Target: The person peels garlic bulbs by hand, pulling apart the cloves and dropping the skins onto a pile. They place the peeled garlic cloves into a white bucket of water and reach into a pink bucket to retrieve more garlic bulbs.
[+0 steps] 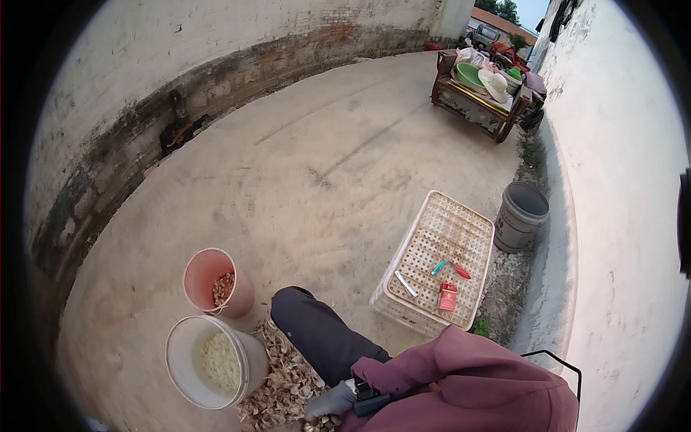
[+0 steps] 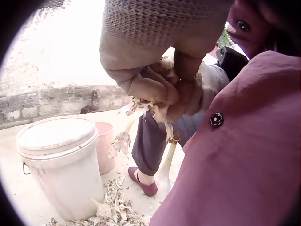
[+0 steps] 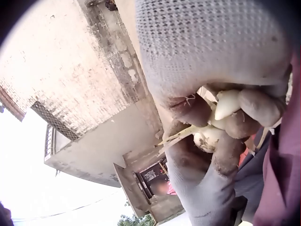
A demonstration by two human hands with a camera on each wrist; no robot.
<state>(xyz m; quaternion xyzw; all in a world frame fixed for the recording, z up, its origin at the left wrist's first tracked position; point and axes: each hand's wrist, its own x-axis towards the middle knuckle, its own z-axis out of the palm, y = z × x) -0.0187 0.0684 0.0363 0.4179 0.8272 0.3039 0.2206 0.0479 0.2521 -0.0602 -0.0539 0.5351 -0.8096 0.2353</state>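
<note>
Both hands wear grey knit gloves with dirty fingertips and meet close to the body. In the right wrist view my right hand (image 3: pixel 211 47) pinches a pale garlic clove (image 3: pixel 227 104), while my left hand (image 3: pixel 202 188) grips the garlic bulb (image 3: pixel 207 140) with its stalk from below. Papery skins (image 2: pixel 161 113) hang beneath my left hand (image 2: pixel 141 52) in the left wrist view. The head view shows my right hand (image 1: pixel 330 402) low beside a heap of dry peels (image 1: pixel 284 374); the left is mostly hidden there.
A white bucket (image 1: pixel 252 360) containing pale cloves (image 1: pixel 219 362) stands left of the peels, with a pink bucket (image 1: pixel 241 299) behind it. On the right, an upturned crate (image 1: pixel 439 237) bears small tools and a red packet (image 1: pixel 448 297). Beyond are a grey bucket (image 1: pixel 520 219) and a loaded cart (image 1: pixel 471 108).
</note>
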